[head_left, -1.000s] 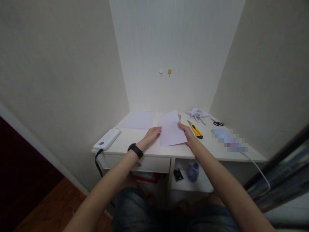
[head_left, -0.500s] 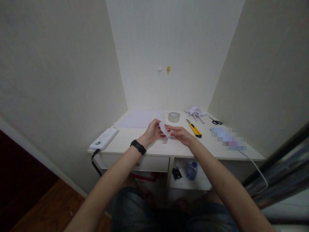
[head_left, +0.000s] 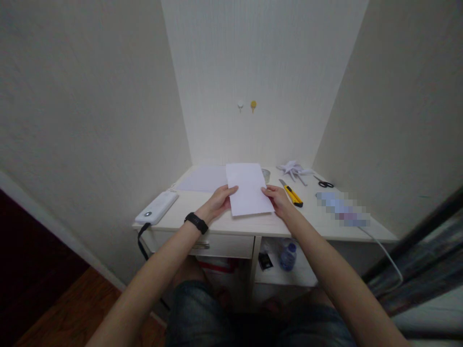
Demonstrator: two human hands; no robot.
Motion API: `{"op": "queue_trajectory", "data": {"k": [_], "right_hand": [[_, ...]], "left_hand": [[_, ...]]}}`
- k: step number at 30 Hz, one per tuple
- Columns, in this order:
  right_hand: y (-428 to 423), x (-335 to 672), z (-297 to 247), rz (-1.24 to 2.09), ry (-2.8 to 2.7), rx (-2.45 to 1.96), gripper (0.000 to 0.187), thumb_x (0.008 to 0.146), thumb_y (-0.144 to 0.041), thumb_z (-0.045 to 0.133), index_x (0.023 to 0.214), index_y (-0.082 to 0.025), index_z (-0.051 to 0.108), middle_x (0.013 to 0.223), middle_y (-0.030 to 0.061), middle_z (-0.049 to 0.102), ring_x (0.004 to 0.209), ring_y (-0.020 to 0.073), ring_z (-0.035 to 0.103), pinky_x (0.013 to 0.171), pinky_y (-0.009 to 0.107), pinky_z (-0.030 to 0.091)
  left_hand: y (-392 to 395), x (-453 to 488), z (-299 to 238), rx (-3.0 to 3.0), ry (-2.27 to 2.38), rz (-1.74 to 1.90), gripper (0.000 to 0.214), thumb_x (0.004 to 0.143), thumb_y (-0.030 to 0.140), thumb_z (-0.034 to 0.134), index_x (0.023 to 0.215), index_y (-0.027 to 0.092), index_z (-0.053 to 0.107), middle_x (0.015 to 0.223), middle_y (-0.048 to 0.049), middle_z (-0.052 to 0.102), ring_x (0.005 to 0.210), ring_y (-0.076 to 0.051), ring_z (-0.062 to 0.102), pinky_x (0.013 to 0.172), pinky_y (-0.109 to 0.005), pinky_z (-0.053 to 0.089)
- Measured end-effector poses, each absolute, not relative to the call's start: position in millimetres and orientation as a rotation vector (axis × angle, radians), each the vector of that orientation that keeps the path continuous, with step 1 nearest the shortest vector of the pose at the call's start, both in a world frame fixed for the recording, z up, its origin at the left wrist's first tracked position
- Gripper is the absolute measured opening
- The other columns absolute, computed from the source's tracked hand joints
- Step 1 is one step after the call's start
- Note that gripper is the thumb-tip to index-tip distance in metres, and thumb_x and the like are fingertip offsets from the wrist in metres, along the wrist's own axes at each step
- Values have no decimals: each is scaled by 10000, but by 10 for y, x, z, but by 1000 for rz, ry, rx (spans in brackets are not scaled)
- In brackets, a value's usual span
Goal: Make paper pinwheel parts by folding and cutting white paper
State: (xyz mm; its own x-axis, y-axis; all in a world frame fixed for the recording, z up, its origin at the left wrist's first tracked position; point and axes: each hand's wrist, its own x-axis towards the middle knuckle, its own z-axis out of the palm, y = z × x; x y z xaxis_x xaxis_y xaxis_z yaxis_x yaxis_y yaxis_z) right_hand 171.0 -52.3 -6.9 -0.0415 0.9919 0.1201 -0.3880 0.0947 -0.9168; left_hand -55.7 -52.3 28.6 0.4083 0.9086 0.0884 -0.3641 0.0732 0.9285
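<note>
A white sheet of paper (head_left: 249, 190) is held up over the desk, its broad face toward me. My left hand (head_left: 221, 198) grips its left edge, thumb on the front and fingers behind. On the opposite edge my right hand (head_left: 278, 197) pinches it the same way. Behind the sheet, a roll of clear tape (head_left: 266, 175) is mostly hidden. More white paper (head_left: 204, 178) lies flat on the desk at the back left. A yellow utility knife (head_left: 291, 193) rests just right of my right hand.
On the white desk (head_left: 188, 214), a white power bank (head_left: 156, 207) with a black cable lies left. Folded white paper pieces (head_left: 293, 168), black scissors (head_left: 324, 183) and a blurred-out device (head_left: 342, 208) with a white cable are right. A bottle (head_left: 288, 256) stands on the shelf below.
The paper was edge-on and looked like a narrow strip; now its full face shows. My hands have moved apart to its two side edges, and it covers most of the tape roll.
</note>
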Motion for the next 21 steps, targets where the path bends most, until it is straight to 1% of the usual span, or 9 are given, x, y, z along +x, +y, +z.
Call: {"op": "queue_trajectory", "data": {"k": [2, 5, 6, 8, 10, 13, 15, 18, 21], "right_hand": [[-542, 1717, -64, 1379, -1031, -842, 317, 537, -246, 876, 806, -156, 735, 774, 33, 749, 664, 159, 649, 624, 259, 519], [-556, 1714, -64, 1426, -1090, -872, 275, 532, -231, 869, 763, -150, 744, 761, 33, 748, 633, 150, 636, 587, 249, 503], [-557, 1711, -65, 1422, -1102, -887, 268, 528, -227, 864, 756, -146, 749, 763, 36, 751, 629, 150, 634, 580, 248, 499], [-557, 1707, -67, 1391, -1122, -931, 261, 528, -226, 852, 758, -140, 761, 760, 45, 756, 621, 152, 634, 569, 248, 492], [-552, 1709, -72, 1354, -1144, -978, 251, 537, -227, 838, 762, -139, 769, 748, 51, 759, 609, 156, 631, 554, 251, 481], [-545, 1723, -82, 1342, -1202, -1035, 233, 559, -227, 819, 768, -135, 773, 725, 57, 758, 593, 162, 623, 526, 252, 461], [-544, 1734, -84, 1349, -1229, -1064, 234, 578, -220, 807, 792, -131, 775, 721, 56, 756, 588, 161, 619, 513, 249, 450], [-551, 1742, -79, 1361, -1213, -1073, 300, 602, -178, 782, 900, -143, 779, 786, 56, 770, 610, 162, 633, 536, 255, 465], [-552, 1743, -81, 1370, -1231, -1075, 374, 618, -167, 775, 991, -145, 771, 853, 72, 778, 641, 171, 653, 569, 270, 485]], "left_hand": [[-448, -645, 296, 1117, 730, 1098, 230, 796, 241, 756, 959, 97, 681, 955, -128, 743, 760, -181, 686, 744, -341, 571], [-318, -823, 354, 1184, 906, 1225, 117, 783, 159, 751, 809, 92, 658, 810, -83, 724, 656, -134, 647, 669, -286, 562], [-280, -886, 372, 1209, 958, 1216, 106, 769, 122, 750, 764, 94, 647, 769, -71, 713, 629, -124, 637, 651, -272, 559], [-222, -1003, 391, 1263, 1057, 1155, 150, 753, 98, 758, 688, 100, 622, 685, -53, 683, 555, -108, 611, 592, -245, 548], [-189, -1091, 378, 1277, 1124, 1108, 137, 754, 105, 764, 701, 94, 638, 664, -59, 678, 529, -109, 615, 549, -225, 539], [-172, -1161, 318, 1241, 1114, 1103, 90, 770, 108, 752, 798, 81, 671, 717, -84, 704, 545, -121, 646, 517, -208, 538], [-166, -1183, 269, 1218, 1071, 1119, 108, 776, 81, 733, 871, 80, 681, 749, -83, 716, 553, -122, 656, 523, -209, 550], [-140, -1213, 196, 1206, 1026, 1112, 179, 778, 56, 719, 953, 82, 691, 786, -84, 729, 576, -133, 670, 565, -238, 584], [-98, -1251, 121, 1180, 988, 1127, 120, 785, 52, 722, 900, 71, 697, 837, -102, 736, 654, -139, 691, 691, -274, 616]]}}
